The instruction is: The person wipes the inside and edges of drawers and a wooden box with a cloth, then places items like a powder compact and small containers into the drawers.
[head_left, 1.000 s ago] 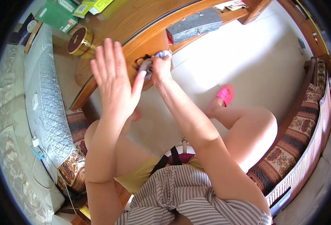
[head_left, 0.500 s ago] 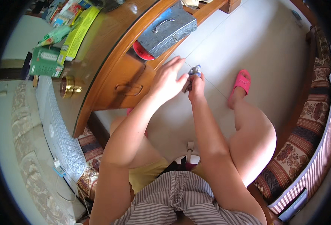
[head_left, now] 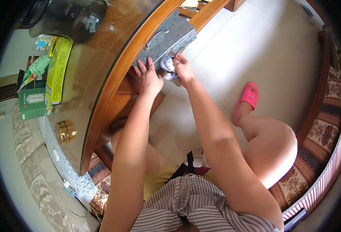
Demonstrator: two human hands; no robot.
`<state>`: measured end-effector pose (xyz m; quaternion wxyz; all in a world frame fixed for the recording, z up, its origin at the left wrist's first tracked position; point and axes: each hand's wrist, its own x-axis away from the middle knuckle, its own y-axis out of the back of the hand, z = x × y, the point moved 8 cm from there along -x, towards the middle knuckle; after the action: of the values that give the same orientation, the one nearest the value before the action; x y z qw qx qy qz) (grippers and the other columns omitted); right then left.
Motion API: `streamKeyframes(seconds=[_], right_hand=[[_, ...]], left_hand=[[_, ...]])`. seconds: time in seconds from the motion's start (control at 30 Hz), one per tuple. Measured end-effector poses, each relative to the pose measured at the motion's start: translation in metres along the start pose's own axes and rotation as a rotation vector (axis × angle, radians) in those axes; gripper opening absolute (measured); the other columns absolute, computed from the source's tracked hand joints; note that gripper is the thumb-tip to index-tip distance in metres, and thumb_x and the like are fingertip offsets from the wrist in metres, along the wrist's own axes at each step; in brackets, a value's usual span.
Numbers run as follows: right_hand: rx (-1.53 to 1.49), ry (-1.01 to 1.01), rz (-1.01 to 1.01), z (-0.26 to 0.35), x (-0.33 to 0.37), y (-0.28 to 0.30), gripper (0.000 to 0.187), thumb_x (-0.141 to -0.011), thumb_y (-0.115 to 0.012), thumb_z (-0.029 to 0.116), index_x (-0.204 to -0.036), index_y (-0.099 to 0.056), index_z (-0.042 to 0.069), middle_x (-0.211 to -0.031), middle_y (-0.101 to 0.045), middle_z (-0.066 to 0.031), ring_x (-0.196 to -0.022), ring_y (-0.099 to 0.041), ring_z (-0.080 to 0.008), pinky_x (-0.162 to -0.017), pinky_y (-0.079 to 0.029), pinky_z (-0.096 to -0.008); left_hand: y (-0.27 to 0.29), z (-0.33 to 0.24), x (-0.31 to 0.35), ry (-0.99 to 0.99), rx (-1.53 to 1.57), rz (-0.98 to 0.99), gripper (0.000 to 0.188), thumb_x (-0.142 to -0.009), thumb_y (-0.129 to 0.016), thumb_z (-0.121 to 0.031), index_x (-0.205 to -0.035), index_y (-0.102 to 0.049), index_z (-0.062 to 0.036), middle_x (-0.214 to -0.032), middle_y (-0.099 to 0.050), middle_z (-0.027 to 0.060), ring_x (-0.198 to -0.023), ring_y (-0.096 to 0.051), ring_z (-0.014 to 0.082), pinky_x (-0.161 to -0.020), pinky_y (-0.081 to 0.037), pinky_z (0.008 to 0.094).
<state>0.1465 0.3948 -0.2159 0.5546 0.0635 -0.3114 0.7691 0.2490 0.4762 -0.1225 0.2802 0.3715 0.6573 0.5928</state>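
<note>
A grey metal toolbox (head_left: 170, 36) with a silver handle on its lid sits on a low shelf beside the wooden table. My right hand (head_left: 183, 70) pinches a crumpled blue-and-white cloth (head_left: 168, 65) against the box's near front corner. The cloth's lower part hangs loosely under my fingers. My left hand (head_left: 149, 80) lies at the near end of the box, its fingers stretched out and apart, fingertips at the lid's edge. It holds nothing. Part of the box's handle side is hidden by the tabletop.
The glass-topped wooden table (head_left: 112, 46) curves along the left. On it stand a dark transparent container (head_left: 72, 19), a yellow-green box (head_left: 58, 73), a green box (head_left: 33, 103) and a gold-coloured jar (head_left: 66, 131). A patterned cushioned bench (head_left: 313, 147) runs along the right.
Both hands have moved forward and left to the toolbox, the right one carrying the cloth against it. My left hand has come down to the box's near end. The view has shifted slightly.
</note>
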Motion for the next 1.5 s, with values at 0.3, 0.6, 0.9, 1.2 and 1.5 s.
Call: streamKeyframes(seconds=[0.3,0.6,0.9,1.2,1.5], right_hand=[[0.012,0.105,0.003,-0.007,-0.009,-0.007,0.039,-0.079,-0.064,0.007,-0.113,-0.047,0.0,-0.105,-0.055,-0.0119,-0.092,-0.055,-0.0195,-0.078,-0.046,-0.0308],[-0.035,-0.003,0.217,-0.015,-0.031,-0.008,0.024,-0.085,-0.065,0.013,-0.103,-0.051,0.007,-0.096,-0.053,-0.0017,-0.088,-0.05,-0.0103,-0.076,-0.041,-0.0252],[0.257,0.164,0.192,0.0,-0.019,0.003,0.019,-0.088,-0.064,0.018,-0.098,-0.058,0.004,-0.082,-0.061,-0.0024,-0.074,-0.056,-0.0103,-0.065,-0.048,-0.0268],[0.387,0.334,0.068,0.043,0.014,0.003,0.026,-0.081,-0.064,0.026,-0.089,-0.067,0.002,-0.086,-0.066,-0.0174,-0.077,-0.065,-0.032,-0.073,-0.051,-0.0377],[0.498,0.724,0.087,0.125,0.051,-0.049,0.025,-0.082,-0.063,0.025,-0.09,-0.065,0.001,-0.079,-0.065,-0.0145,-0.071,-0.063,-0.0297,-0.066,-0.05,-0.0371]], left_hand=[[0.0,0.012,0.0,0.007,-0.04,0.012,0.074,-0.077,-0.061,-0.014,-0.144,-0.031,-0.0135,-0.148,-0.02,0.0278,-0.134,-0.022,0.0491,-0.111,-0.024,0.0449],[0.001,0.03,-0.001,0.032,0.055,-0.006,0.074,-0.074,-0.065,-0.016,-0.142,-0.036,-0.0188,-0.148,-0.024,0.0243,-0.135,-0.024,0.0455,-0.11,-0.027,0.0436],[0.0,0.031,0.0,0.032,0.049,-0.03,0.074,-0.073,-0.065,-0.015,-0.142,-0.037,-0.0207,-0.147,-0.026,0.0245,-0.134,-0.026,0.0455,-0.11,-0.026,0.0432],[0.01,0.028,-0.009,0.019,0.054,-0.071,0.065,-0.077,-0.067,-0.018,-0.137,-0.043,-0.0203,-0.146,-0.032,0.0198,-0.131,-0.033,0.0416,-0.107,-0.031,0.0413],[0.066,0.016,-0.017,-0.071,-0.026,-0.516,0.06,-0.075,-0.069,-0.018,-0.132,-0.048,-0.0156,-0.125,-0.051,0.0143,-0.117,-0.044,0.0352,-0.099,-0.038,0.04]])
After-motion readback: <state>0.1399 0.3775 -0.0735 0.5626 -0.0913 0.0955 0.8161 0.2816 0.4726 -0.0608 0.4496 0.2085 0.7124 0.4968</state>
